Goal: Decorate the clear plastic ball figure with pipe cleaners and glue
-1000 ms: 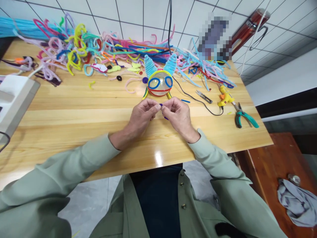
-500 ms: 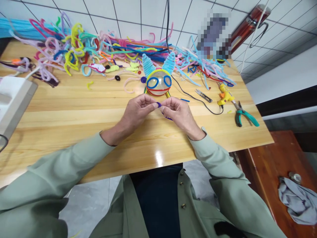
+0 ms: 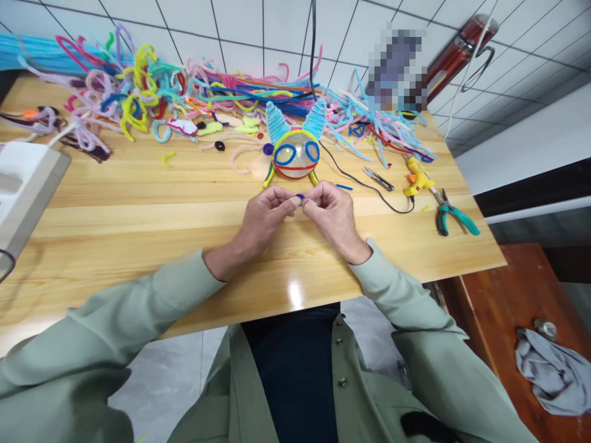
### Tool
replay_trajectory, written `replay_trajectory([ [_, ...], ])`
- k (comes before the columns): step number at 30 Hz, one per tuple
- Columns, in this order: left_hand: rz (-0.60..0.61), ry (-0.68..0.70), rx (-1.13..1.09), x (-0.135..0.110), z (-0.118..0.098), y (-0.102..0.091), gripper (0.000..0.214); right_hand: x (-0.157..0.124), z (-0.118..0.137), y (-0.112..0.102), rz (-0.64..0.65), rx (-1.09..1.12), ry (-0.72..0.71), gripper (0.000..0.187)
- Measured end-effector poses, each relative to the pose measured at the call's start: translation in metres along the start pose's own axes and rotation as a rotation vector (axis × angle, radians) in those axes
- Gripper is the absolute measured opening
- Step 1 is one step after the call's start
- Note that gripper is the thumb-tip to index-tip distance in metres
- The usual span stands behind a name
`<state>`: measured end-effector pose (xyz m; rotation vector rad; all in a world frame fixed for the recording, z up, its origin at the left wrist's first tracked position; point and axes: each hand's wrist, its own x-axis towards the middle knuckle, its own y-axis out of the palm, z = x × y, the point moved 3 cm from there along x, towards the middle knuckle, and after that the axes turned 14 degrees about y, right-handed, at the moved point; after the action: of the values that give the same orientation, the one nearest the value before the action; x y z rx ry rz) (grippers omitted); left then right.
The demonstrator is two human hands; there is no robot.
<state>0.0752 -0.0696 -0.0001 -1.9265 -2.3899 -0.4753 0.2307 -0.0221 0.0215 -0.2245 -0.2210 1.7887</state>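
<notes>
My left hand (image 3: 266, 216) and my right hand (image 3: 333, 215) meet fingertip to fingertip over the middle of the wooden table (image 3: 138, 203). Both pinch a small purple pipe cleaner piece (image 3: 300, 197) between thumb and fingers. Just beyond the hands stands a clear ball figure (image 3: 295, 151) with blue ring eyes, a red mouth, a yellow band and two light blue coiled ears.
A heap of coloured pipe cleaners (image 3: 152, 92) runs along the table's far edge. Small snips (image 3: 378, 179), a yellow glue gun (image 3: 418, 179) with a black cord and teal-handled pliers (image 3: 450, 213) lie at the right. A white box (image 3: 25, 184) sits at the left edge.
Both hands stay together on the purple piece, shifting slightly nearer and then back toward the figure. The fingers work the piece; nothing else has moved.
</notes>
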Motion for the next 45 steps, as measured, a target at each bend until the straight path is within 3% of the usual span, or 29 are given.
replay_trajectory([
  [5, 0.169, 0.099, 0.174, 0.011, -0.008, -0.008, 0.028, 0.001, 0.008, -0.005, 0.019, -0.177, -0.113, 0.018],
  [8, 0.206, 0.139, 0.239, 0.016, -0.01, -0.012, 0.025, 0.004, 0.009, -0.008, 0.077, -0.196, -0.091, 0.015],
  [14, 0.116, 0.091, 0.166, 0.015, -0.005, -0.012, 0.027, 0.008, 0.003, -0.01, 0.216, -0.041, -0.003, 0.021],
  [22, 0.007, 0.029, 0.039, 0.007, -0.003, -0.004, 0.036, 0.004, -0.003, -0.001, 0.111, -0.038, -0.049, 0.028],
  [26, -0.035, -0.003, -0.03, 0.004, -0.001, -0.001, 0.037, 0.001, -0.002, 0.0, 0.045, -0.048, -0.081, 0.02],
  [30, 0.005, -0.028, -0.055, 0.003, -0.001, -0.002, 0.037, -0.001, 0.003, -0.003, -0.002, -0.119, -0.11, 0.012],
  [37, 0.051, -0.011, 0.0, 0.007, -0.005, -0.005, 0.042, 0.002, 0.003, -0.004, 0.056, -0.144, -0.103, 0.012],
  [45, -0.068, -0.112, -0.221, 0.001, -0.003, 0.001, 0.039, 0.0, 0.004, -0.003, 0.048, -0.087, -0.096, 0.015],
])
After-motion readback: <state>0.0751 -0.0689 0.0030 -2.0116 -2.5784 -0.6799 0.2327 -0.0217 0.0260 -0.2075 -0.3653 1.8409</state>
